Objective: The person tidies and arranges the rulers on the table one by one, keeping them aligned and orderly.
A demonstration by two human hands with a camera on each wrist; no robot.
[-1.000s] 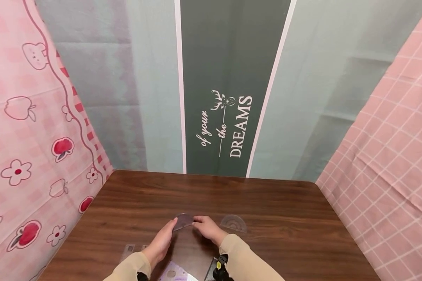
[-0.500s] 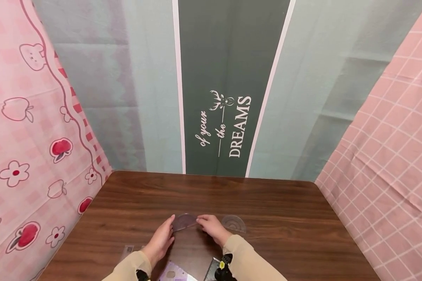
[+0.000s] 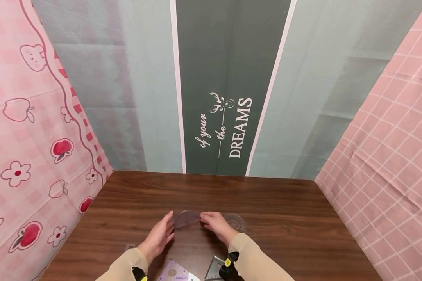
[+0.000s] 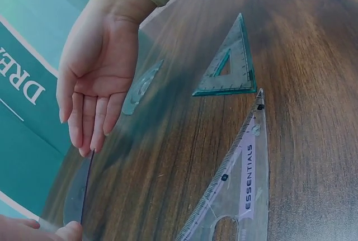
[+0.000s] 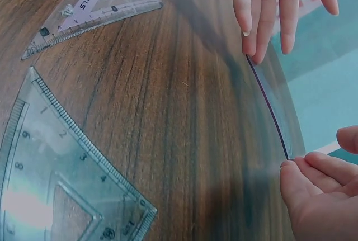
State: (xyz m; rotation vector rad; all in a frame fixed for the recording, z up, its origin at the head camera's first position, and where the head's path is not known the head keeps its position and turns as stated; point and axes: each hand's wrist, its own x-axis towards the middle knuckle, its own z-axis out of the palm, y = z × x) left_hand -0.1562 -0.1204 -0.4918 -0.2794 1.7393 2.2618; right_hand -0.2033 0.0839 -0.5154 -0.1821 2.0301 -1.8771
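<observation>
A clear, purple-tinged protractor (image 3: 187, 218) is held between my two hands above the table, its straight edge facing me. My left hand (image 3: 159, 235) has its fingers extended, their tips at the protractor's left end and the thumb apart. At the right end, the fingertips of my right hand (image 3: 219, 225) press on the corner; in the left wrist view these fingers look nearly straight, the thumb standing off to the side. A second clear protractor (image 3: 236, 221) lies just beyond the right hand, partly covered by it in the head view.
On the brown wooden table (image 3: 285, 218) lie a set square with a purple "ESSENTIALS" strip (image 3: 172, 272) and a clear set square (image 5: 84, 157), both close to me. A small clear piece (image 3: 129, 246) shows beside the left forearm. Patterned cloths hang behind and at both sides.
The right hand has shifted right with the protractor's right end. The left hand has drawn back from overlapping the protractor to touching its left end, its fingers spreading straighter.
</observation>
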